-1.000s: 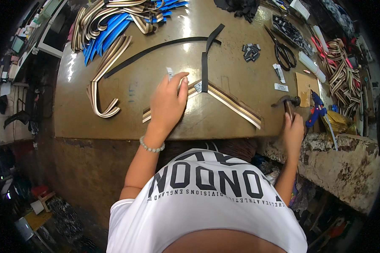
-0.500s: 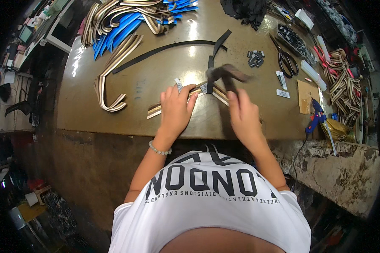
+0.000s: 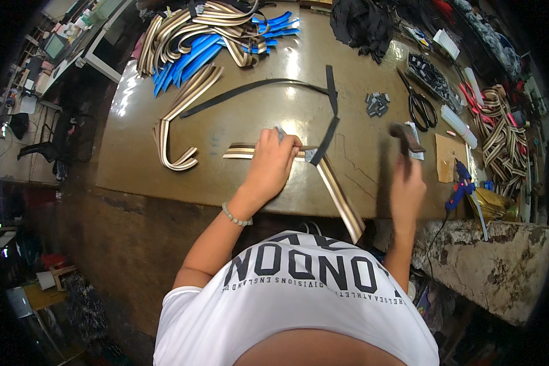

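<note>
From where I sit, my left grip (image 3: 272, 160) is bent down over one arm of a striped band (image 3: 332, 189), fingers laid across it; I cannot tell whether they pinch it or only press. A small pale piece (image 3: 279, 132) shows beside those fingers, its lower part hidden. My right grip (image 3: 407, 186), blurred, is wrapped around the handle of a hammer (image 3: 407, 136), well to the right of the band, the dark head above the fist. The band lies as a bent V on the tabletop (image 3: 134, 168), one arm toward the left, the other running down past the near edge. At its corner sits a small pale label (image 3: 310, 154), with the end of a black strap (image 3: 327, 139) right beside it; farther up, a long black strip (image 3: 244, 89) curves away to the left. Out on the left I have a hook-shaped group of striped straps (image 3: 165, 146), and above it a bundle of striped straps over blue strips (image 3: 201, 52). On the right are a small pile of dark pieces (image 3: 377, 105), scissors (image 3: 422, 110), a tray of dark pieces (image 3: 432, 78), clear sticks (image 3: 458, 125), a cardboard piece (image 3: 444, 161) and a blue glue gun (image 3: 460, 186).
</note>
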`<act>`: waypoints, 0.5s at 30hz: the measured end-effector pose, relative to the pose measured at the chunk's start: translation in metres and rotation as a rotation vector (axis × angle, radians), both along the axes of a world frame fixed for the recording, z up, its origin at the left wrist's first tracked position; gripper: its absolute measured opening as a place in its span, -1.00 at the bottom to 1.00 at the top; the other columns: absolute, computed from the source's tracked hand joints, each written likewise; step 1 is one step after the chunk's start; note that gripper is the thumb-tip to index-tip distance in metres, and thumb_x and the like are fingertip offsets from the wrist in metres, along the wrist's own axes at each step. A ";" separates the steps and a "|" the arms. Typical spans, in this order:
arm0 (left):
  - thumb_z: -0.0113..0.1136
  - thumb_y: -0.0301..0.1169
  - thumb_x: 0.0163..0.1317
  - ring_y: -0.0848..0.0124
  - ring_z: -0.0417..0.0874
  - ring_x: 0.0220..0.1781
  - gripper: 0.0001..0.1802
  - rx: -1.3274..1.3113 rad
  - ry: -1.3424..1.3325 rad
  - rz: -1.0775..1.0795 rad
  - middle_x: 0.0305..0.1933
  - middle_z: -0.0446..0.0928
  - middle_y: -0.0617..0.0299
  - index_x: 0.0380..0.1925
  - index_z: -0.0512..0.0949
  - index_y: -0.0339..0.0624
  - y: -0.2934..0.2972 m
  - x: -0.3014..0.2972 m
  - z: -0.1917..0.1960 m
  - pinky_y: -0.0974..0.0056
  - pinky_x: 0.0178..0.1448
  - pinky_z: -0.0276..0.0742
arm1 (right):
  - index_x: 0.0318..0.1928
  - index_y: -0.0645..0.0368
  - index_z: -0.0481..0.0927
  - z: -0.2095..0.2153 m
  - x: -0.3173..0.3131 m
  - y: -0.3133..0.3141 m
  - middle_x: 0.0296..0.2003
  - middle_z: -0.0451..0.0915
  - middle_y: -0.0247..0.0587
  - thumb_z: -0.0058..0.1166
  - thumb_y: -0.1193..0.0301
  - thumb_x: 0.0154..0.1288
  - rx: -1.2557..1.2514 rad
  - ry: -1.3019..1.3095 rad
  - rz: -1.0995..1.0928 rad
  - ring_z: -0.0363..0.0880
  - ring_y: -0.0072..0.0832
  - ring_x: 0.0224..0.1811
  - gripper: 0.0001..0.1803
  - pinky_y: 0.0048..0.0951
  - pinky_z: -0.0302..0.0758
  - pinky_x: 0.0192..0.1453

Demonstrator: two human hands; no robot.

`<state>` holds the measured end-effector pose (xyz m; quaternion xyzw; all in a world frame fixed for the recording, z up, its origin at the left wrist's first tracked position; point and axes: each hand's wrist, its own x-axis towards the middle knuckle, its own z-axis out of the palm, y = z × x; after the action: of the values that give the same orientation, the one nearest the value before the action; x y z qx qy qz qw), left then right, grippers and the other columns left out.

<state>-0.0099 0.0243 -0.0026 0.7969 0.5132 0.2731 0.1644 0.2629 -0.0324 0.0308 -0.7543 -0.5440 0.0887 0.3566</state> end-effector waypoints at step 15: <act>0.12 -0.30 0.36 0.24 0.71 -0.22 -0.72 0.556 -0.069 0.248 -0.28 0.70 0.06 -0.04 0.65 -0.19 0.251 -0.162 0.166 0.23 -0.05 0.55 | -0.09 0.23 0.53 -0.035 0.026 -0.012 -0.31 0.65 0.11 0.07 0.11 0.42 -0.113 -0.425 -0.204 0.64 0.08 -0.37 -0.61 -0.03 0.54 -0.34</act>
<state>-0.1719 0.2753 0.1638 0.7330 0.5062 0.4478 -0.0771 0.2884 -0.0449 -0.0047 -0.8259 -0.5219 -0.0780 0.1985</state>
